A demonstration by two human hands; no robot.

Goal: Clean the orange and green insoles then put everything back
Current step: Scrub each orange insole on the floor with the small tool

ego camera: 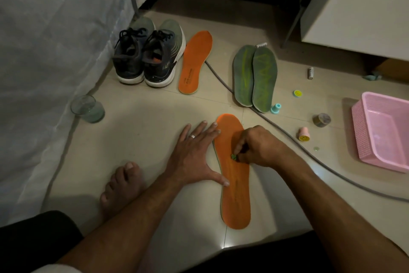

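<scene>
**Clerk:** Item one, nearest: orange insole (235, 184), lengthwise on the tiled floor (137, 118) in front of the seated person. Foam-like, matte, flat, rounded at toe and heel.

**Checker:** Hands?

**Clerk:** Left hand (194, 153), fingers spread straight, pressing flat on the insole's left edge, thumb on its waist. Right hand (256, 147), fingers curled, pinching a small green scrubbing piece (234, 157) against the insole's middle.

**Checker:** Risks?

**Clerk:** My judgement: the thin foam could buckle or slide on smooth tile if the left hand lifts. The scrubbing piece is tiny, so it could slip out of the pinch.

**Checker:** Remaining stock?

**Clerk:** Second orange insole (195, 62), beside the pair of dark mesh shoes (150, 56) toward the far edge of the floor. Two green insoles (254, 76), side by side, duller, yellow markings. Grey hose (287, 140) runs under them. Clear glass (87, 109) near the plastic-covered mattress on the left. Pink perforated basket (380, 131) at the right edge, rigid plastic. Small caps and a tape roll (322, 119) lie scattered between.
</scene>
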